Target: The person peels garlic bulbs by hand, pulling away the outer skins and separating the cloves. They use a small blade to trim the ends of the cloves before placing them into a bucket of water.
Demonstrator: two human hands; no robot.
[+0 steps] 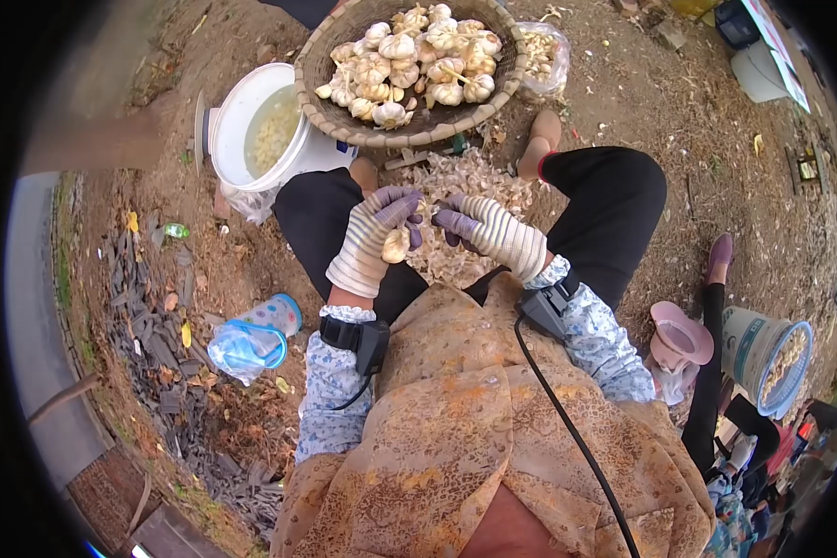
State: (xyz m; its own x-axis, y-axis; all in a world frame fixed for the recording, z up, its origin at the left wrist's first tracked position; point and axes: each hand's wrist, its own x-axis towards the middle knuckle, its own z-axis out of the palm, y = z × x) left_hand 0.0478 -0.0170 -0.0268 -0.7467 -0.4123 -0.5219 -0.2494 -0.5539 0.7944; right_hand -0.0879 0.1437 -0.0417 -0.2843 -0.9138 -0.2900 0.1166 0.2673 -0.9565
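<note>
While both gloved hands meet over the peels (460, 181) | left hand (370, 240) fingers clasp a bulb (395, 245) | right hand (493, 234) fingers curl just beside it, grasp unclear | basket (409, 138) of garlic ahead | bucket (749, 346) print too blurred to read

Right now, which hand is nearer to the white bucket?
Left. The left hand, holding a garlic bulb, is on the side of the white bucket; the right hand is beyond it, farther away.

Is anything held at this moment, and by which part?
A garlic bulb, cupped by its side in the left hand; the fingers of the right hand are close beside it, contact unclear.
</note>
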